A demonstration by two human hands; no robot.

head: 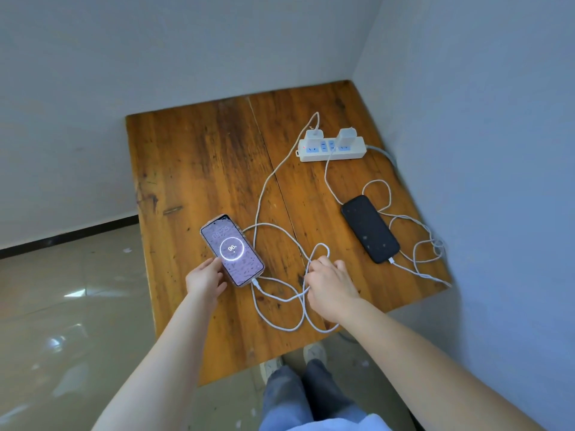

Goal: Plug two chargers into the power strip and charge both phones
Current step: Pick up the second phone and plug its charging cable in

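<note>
A white power strip lies at the table's far right with two white chargers plugged in, the left charger and the right charger. A phone with a lit screen showing 96 lies front left, its white cable plugged into its near end. My left hand touches that phone's near left edge. A black phone lies to the right, dark screen up, with a second white cable plugged in. My right hand is closed over the looped cable between the phones.
The wooden table stands in a corner, with walls close behind and on the right. Tiled floor lies to the left. My legs and shoes show below the table's front edge. Cable loops trail off the right edge.
</note>
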